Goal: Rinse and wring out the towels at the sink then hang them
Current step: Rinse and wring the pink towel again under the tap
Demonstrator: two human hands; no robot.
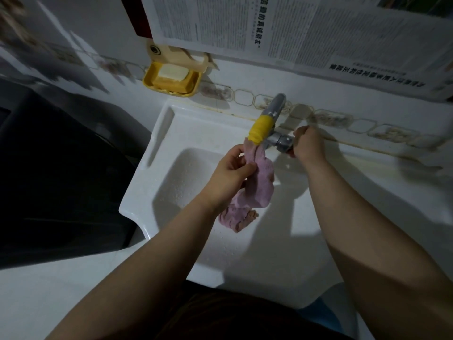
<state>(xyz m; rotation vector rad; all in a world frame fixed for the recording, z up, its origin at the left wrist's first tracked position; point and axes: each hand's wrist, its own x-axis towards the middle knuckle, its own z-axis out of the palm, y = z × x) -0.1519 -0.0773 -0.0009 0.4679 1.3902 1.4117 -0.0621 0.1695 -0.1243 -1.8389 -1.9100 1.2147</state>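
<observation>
The pink towel [255, 185] hangs in a bunched, twisted rope at the centre of the frame, over the white sink [157, 177], its top end tucked right up under the yellow tip [260, 128] of the faucet [274, 114] and its lower end dangling down into the basin. My left hand [230, 173] grips the towel near its top, fingers and thumb curled round the cloth. My right hand [307, 144], just right of centre, is closed round the grey metal handle [282, 141] of the faucet, fingers wrapped over it. Small water drops speckle the basin floor. At the upper left of centre, a yellow soap dish [171, 81] is fixed to the wall and holds a pale soap bar [172, 72]. Sheets of newspaper [294, 28] cover the wall along the top of the frame, above a patterned tile border [362, 125]. A dark appliance [54, 173] fills the left side.
</observation>
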